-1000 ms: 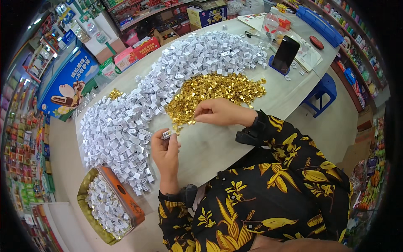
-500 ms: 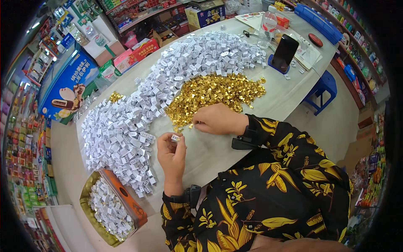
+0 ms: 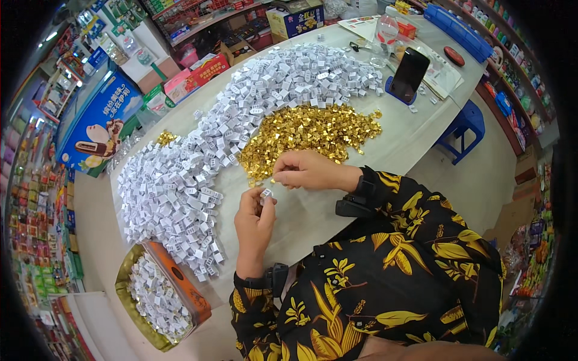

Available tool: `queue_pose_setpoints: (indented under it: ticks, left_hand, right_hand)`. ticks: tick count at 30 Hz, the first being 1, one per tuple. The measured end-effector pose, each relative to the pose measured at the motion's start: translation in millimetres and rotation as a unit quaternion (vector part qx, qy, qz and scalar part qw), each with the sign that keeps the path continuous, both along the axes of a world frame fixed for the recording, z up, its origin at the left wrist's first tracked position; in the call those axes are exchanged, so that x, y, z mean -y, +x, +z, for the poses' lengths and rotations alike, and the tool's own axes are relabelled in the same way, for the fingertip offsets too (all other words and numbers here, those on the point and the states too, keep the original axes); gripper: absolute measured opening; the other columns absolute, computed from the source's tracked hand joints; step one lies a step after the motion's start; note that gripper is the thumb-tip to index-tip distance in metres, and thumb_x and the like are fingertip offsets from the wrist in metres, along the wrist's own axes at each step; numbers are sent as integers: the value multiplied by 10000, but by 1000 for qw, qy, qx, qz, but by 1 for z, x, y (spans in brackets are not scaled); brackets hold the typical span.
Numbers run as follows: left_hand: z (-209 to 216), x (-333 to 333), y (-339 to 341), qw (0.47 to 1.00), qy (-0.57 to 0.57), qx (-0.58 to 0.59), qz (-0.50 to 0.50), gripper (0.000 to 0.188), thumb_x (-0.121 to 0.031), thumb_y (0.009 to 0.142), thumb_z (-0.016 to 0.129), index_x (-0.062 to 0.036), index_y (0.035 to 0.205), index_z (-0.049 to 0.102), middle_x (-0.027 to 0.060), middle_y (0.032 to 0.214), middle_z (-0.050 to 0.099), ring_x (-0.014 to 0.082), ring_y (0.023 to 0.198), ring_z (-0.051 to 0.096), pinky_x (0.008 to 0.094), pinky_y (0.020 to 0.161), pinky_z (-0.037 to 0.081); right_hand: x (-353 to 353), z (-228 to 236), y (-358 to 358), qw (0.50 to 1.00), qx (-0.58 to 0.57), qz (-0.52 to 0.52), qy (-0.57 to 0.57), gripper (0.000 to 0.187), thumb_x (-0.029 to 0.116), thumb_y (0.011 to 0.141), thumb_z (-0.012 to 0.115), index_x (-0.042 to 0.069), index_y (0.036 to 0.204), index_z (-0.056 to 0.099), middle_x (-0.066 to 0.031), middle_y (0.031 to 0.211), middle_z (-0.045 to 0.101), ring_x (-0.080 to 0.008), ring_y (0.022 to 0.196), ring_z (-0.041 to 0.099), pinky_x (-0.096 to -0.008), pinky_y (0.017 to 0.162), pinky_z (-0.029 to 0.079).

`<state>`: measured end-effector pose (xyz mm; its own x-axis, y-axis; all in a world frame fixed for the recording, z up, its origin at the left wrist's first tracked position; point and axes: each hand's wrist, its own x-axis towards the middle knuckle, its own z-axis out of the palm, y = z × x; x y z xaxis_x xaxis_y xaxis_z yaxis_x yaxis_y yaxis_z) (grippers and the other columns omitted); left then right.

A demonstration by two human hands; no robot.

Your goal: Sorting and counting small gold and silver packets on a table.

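My left hand (image 3: pixel 255 225) is closed, thumb and fingertips pinching a small white block (image 3: pixel 266 193) with dark printing on it. Just right of it and a little farther away is my right hand (image 3: pixel 310 170), its thumb and forefinger pressed together. What the right fingertips hold, if anything, is too small to make out; a gold speck shows beside them. Beyond my right hand spreads a heap of shiny gold pieces (image 3: pixel 313 133). A far larger pile of white blocks (image 3: pixel 171 198) curves from the left of the table round behind the gold.
An orange-sided box (image 3: pixel 195 307) with a green lining, full of white blocks, stands at the near left. A phone (image 3: pixel 410 73) on a blue stand, a clear bottle (image 3: pixel 385 33) and papers lie far right. A blue stool (image 3: pixel 465 133) is beside the table (image 3: pixel 385 144).
My left hand has moved right and slightly away from me, bringing the white block closer to my right hand. The right hand has turned a little, staying near the gold heap's edge.
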<state>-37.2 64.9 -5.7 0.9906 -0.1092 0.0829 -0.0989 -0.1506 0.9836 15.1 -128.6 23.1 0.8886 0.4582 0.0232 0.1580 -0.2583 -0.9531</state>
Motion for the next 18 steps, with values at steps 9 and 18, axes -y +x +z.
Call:
queue_pose_setpoints:
  ticks: [9,18]
  left_hand:
    - [8,3,-3,996,-67,-36,-42,234,-48,878,556,20,1101,534,43,837,617,71,680,572,206,584,475]
    - [10,3,-3,993,-85,-60,-56,223,-54,890,546,23,1100,535,57,877,624,88,736,596,217,601,494]
  right_hand:
    - [-14,-2,-4,986,-94,38,130,180,186,865,633,41,968,602,21,769,569,-41,654,511,-191,566,414]
    - [-22,-3,-9,994,-46,19,96,178,174,853,646,41,964,603,12,791,594,-41,662,534,-190,560,417]
